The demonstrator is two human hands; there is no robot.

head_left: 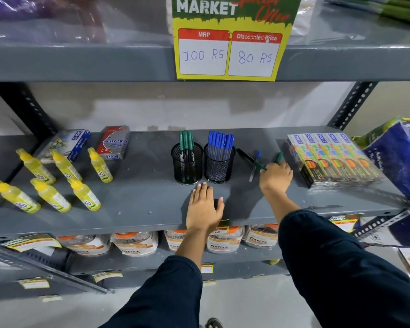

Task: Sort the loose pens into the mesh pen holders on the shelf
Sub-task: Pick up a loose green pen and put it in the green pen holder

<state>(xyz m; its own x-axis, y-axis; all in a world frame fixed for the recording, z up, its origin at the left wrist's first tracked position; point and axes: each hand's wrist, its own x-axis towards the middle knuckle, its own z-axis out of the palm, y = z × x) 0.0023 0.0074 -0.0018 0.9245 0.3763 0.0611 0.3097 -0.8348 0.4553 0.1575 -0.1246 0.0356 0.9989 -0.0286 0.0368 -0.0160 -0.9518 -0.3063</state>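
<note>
Two black mesh pen holders stand side by side on the grey shelf (133,200). The left holder (187,164) has green-capped pens, the right holder (219,165) several blue-capped pens. To their right lie loose pens: a long green pen (249,158), a blue-capped pen (255,165) and a green-capped pen (278,157). My right hand (276,177) rests over the near ends of these pens, fingers curled at the green ones; whether it grips one is unclear. My left hand (204,208) lies flat on the shelf just in front of the holders, holding nothing.
Several yellow glue bottles (64,181) stand at the left, with a red box (114,142) and a blue-white box (66,144) behind them. A wrapped pack of colour boxes (331,159) lies at the right, a blue bag (398,159) beyond. A price sign (227,46) hangs above.
</note>
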